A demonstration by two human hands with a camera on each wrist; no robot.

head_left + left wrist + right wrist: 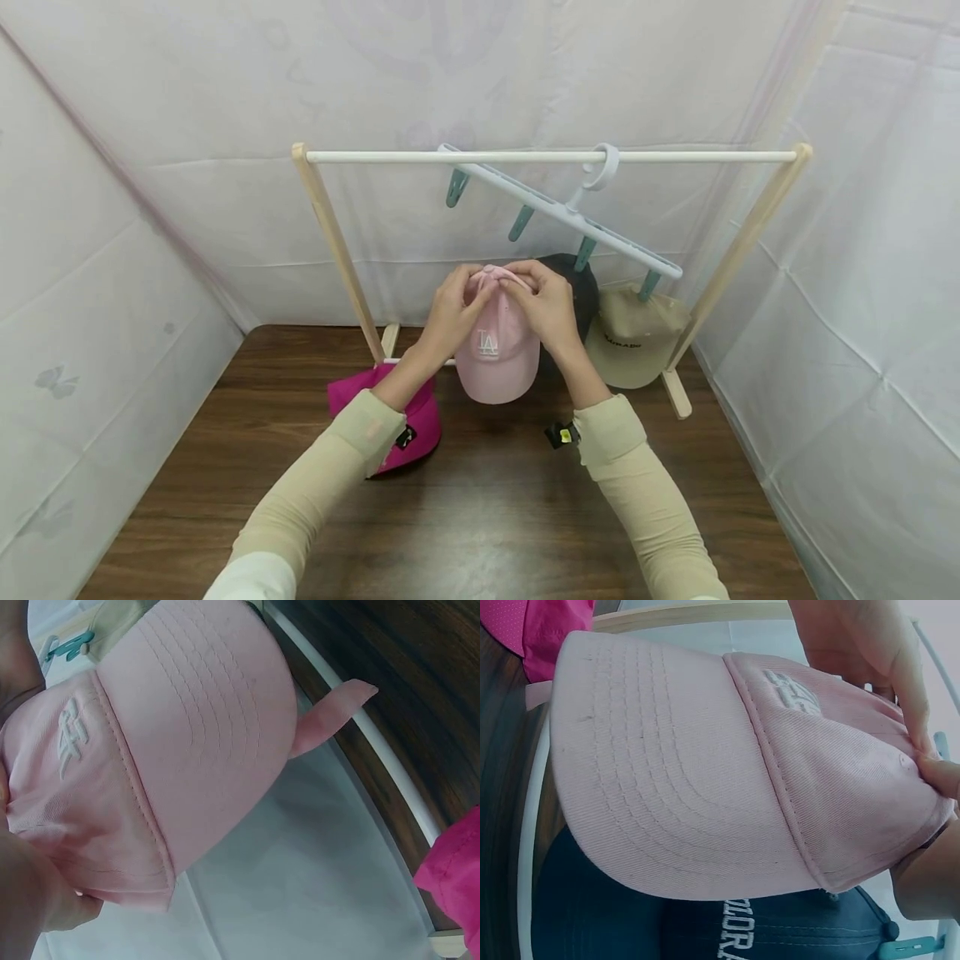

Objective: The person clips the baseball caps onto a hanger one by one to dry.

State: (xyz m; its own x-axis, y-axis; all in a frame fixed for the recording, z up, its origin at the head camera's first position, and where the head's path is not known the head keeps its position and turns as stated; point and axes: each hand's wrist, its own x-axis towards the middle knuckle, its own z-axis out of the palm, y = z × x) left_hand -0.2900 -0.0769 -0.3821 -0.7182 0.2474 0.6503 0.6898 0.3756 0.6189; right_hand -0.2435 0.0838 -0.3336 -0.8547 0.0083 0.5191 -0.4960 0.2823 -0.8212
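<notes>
Left of centre, the left sleeve (367,429) overlaps a magenta cap (423,417); right of centre, a dark cap (584,292) and khaki cap (637,321) hang from a hanger (551,207). At centre, left hand (452,306) and right hand (552,308) pinch the pink cap (504,329), brim (497,385) downward, long axis near-vertical.

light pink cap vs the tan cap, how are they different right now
The light pink cap is held by the left hand and right hand, while the tan cap hangs from a teal clip.

The light pink cap carries white letters; the tan cap's lettering is dark.

The light pink cap is pale pink, the tan cap a dull beige.

Both have curved brims pointing downward.
</notes>
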